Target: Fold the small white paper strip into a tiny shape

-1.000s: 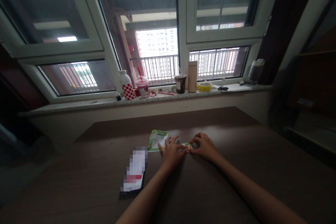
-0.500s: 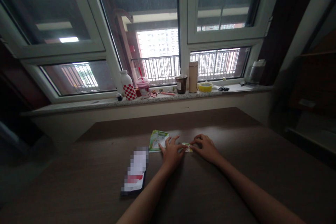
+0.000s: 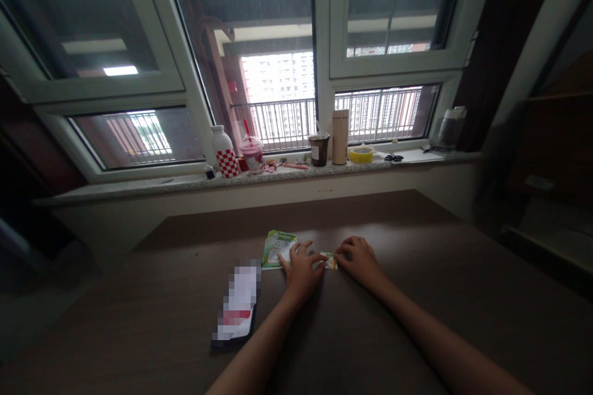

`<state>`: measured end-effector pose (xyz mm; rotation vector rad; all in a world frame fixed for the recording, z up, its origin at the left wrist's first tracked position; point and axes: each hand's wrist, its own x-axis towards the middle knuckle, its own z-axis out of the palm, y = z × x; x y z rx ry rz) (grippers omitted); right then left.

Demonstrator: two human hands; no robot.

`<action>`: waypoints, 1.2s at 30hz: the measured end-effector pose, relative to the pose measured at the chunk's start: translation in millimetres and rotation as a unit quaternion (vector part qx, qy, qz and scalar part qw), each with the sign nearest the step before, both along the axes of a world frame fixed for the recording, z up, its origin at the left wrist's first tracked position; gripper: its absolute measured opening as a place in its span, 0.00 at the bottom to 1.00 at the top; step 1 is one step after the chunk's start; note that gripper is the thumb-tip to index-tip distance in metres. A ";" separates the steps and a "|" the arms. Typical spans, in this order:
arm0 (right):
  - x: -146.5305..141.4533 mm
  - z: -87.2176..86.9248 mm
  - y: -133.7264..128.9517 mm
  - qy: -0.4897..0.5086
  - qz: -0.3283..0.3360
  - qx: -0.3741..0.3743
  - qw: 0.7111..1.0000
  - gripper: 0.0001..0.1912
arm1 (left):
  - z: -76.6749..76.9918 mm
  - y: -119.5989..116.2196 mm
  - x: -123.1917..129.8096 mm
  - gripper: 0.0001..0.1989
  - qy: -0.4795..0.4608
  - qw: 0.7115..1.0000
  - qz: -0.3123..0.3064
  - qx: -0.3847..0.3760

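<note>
A small folded paper [image 3: 329, 261] with green, yellow and white print lies on the table between my hands. My left hand [image 3: 302, 268] has its thumb and index finger closed at the paper's left edge. Its other fingers spread over a green-and-white printed packet [image 3: 273, 252], partly covering it. My right hand [image 3: 360, 259] is curled, with its thumb and index fingertips pinched at the right edge of the small paper. A phone [image 3: 238, 302] with a blurred-out screen rests beside my left forearm.
The brown table [image 3: 417, 241] reaches toward the window. On the stone sill stand a checkered bottle [image 3: 226, 153], a pink drink cup [image 3: 252, 154], a dark drink cup [image 3: 319, 150] and a tan flask [image 3: 340, 139]. Yellow tape [image 3: 361, 155] and scissors [image 3: 394, 158] lie to the right.
My right fingertips have shifted slightly at the small paper, and more of its face shows. My left hand keeps nearly the same pose. The packet and phone have not moved on the table.
</note>
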<state>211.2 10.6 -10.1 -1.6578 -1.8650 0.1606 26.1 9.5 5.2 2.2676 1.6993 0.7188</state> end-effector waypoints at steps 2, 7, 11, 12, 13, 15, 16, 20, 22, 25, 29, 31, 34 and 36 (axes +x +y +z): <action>-3.7 1.2 1.3 -0.010 -0.013 0.000 1.000 0.08 | 0.0 -0.3 0.3 0.08 0.000 1.000 0.003 0.000; -9.4 2.3 2.3 -0.031 -0.033 -0.007 0.999 0.07 | -1.6 0.3 0.5 0.08 0.004 1.000 0.007 0.001; -9.2 3.9 -0.9 -0.026 -0.026 -0.014 0.999 0.09 | -2.3 0.6 0.5 0.08 0.007 1.000 0.012 0.001; -8.8 4.4 -1.8 -0.024 -0.023 -0.015 0.999 0.10 | -2.3 0.5 0.6 0.08 0.005 1.000 0.012 0.000; -8.4 4.8 -2.6 -0.023 -0.020 -0.016 0.999 0.10 | -2.2 0.3 0.6 0.08 0.002 1.000 0.012 -0.001; -7.6 5.0 -3.5 -0.022 -0.016 -0.016 0.999 0.11 | -2.1 0.1 0.6 0.08 -0.002 1.000 0.014 -0.004; -7.4 4.7 -3.6 -0.022 -0.015 -0.016 1.000 0.12 | -2.2 0.0 0.6 0.08 -0.003 1.000 0.016 -0.005; -7.0 1.2 -2.5 -0.023 -0.010 -0.015 1.000 0.15 | -2.9 0.3 0.3 0.08 -0.004 1.000 0.020 -0.004; -7.1 -0.7 -1.8 -0.023 -0.011 -0.014 1.000 0.17 | -3.3 0.7 0.1 0.09 -0.003 1.000 0.020 -0.004; -7.2 -1.8 -2.1 -0.023 -0.008 -0.014 1.000 0.18 | -3.7 1.5 0.0 0.09 0.003 1.000 0.023 -0.009; -6.2 -0.5 -4.8 -0.017 0.008 -0.005 1.000 0.19 | -4.4 2.1 0.0 0.09 0.010 1.000 0.026 -0.005; -4.7 0.0 -5.7 -0.004 0.017 -0.002 1.000 0.17 | -4.5 1.9 0.2 0.09 0.011 1.000 0.028 -0.004; -0.8 -1.9 -4.1 0.032 0.029 -0.006 0.999 0.12 | -4.0 1.2 0.6 0.08 0.007 1.000 0.027 0.000; 2.6 -4.9 -1.2 0.057 0.038 -0.009 0.998 0.09 | -3.3 0.9 0.9 0.08 0.002 1.000 0.025 0.001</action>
